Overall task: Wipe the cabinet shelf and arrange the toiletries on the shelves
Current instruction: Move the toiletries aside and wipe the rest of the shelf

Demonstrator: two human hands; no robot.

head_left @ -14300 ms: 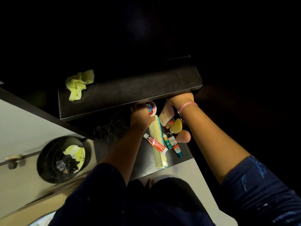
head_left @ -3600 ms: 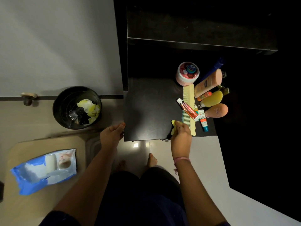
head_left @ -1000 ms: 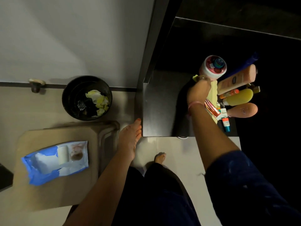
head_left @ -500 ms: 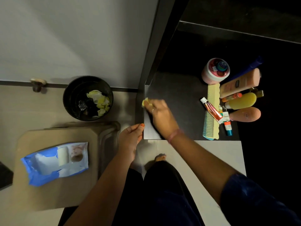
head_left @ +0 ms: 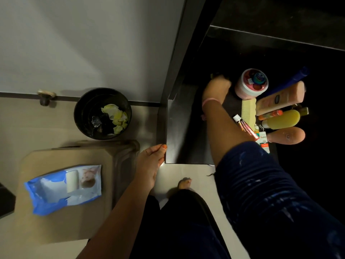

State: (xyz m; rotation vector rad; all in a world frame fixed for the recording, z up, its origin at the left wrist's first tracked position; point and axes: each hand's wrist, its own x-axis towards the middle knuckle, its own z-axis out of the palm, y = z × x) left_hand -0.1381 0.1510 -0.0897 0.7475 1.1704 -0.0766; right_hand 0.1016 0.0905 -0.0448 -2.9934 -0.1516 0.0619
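The left hand (head_left: 151,161) rests open-fingered at the shelf's (head_left: 184,131) front corner. Farther in, just left of the jar (head_left: 251,83), the right hand (head_left: 216,88) seems to grip a barely visible wipe (head_left: 212,75). Wiping is under way; next, clear beneath the toiletries (head_left: 278,109) clustered right of the jar.

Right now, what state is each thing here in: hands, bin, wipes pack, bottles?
Right hand: deep on the dark shelf beside the jar; grip unclear.
Left hand: fingers straight, touching the shelf's front corner.
Round jar: upright, lid on.
Peach lotion bottle: lying down.
Yellow bottle: lying down.
Comb: flat, partly under the forearm.
Bin: open, holds crumpled yellow wipes.
Wipes pack: lying flat.
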